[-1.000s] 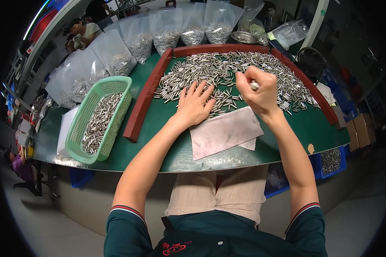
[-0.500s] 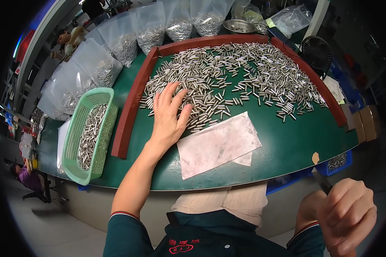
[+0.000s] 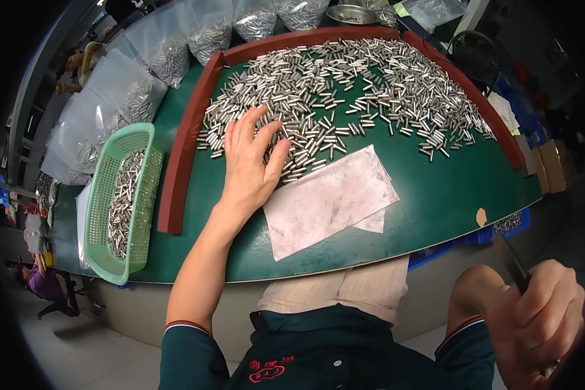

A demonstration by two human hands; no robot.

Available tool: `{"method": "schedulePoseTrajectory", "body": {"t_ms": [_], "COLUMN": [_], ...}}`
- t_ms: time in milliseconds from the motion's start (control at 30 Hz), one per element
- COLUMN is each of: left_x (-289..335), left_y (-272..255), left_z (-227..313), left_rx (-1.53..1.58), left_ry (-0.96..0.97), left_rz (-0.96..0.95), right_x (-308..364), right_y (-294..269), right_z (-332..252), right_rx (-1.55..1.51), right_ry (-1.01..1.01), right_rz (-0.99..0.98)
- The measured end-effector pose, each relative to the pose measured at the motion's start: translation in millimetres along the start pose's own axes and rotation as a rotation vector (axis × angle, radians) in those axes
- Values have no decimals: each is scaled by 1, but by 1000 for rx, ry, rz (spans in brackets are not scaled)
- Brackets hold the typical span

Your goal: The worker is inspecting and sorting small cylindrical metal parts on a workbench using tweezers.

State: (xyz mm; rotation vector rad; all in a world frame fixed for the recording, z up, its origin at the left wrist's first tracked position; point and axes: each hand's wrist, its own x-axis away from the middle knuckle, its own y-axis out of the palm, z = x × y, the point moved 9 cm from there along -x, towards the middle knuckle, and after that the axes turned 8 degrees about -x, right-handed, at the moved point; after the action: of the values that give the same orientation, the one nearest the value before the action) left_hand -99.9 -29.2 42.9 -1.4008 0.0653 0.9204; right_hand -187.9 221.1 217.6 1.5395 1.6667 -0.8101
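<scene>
Small shiny metal pins (image 3: pixel 266 84) lie in a wide heap on the green tabletop (image 3: pixel 448 188). My left hand (image 3: pixel 250 159) is over the heap's near left edge, fingers spread and slightly bent, with nothing seen in its grasp. Off the table's near right edge, my right hand (image 3: pixel 546 312) is closed around a thin, dark, flat tool (image 3: pixel 512 263) that narrows toward its far end. Its kind I cannot make out. A small glint shows at the lower edge of that hand. Beside my left wrist lies a smudged whitish folded sheet (image 3: pixel 331 201).
Dark red rails (image 3: pixel 182 162) border the heap on the left, back and right. Left of them stands a green plastic basket (image 3: pixel 143 224) holding pins. Clear bags of pins (image 3: pixel 205 32) line the back, with a metal bowl (image 3: pixel 351 14). A person (image 3: pixel 49 279) sits far left.
The whole view has shifted, so the table appears higher. My right hand has turned, and more of the dark tool shows. My left hand stays at the heap, its fingers a little more bent.
</scene>
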Motion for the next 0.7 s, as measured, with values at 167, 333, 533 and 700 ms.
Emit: {"method": "schedulePoseTrajectory", "body": {"t_ms": [167, 333, 533, 700], "left_x": [1, -2, 2, 1], "left_y": [4, 2, -1, -1], "left_z": [-1, 3, 3, 11], "left_rx": [3, 0, 13, 57], "left_ry": [5, 32, 32, 41], "left_rz": [-1, 3, 9, 11], "right_x": [6, 13, 28, 8], "right_y": [-23, -30, -44, -36], "right_z": [10, 24, 20, 40], "right_rx": [149, 278, 422, 559], "right_ry": [25, 55, -4, -84], "right_rz": [91, 154, 220, 258]}}
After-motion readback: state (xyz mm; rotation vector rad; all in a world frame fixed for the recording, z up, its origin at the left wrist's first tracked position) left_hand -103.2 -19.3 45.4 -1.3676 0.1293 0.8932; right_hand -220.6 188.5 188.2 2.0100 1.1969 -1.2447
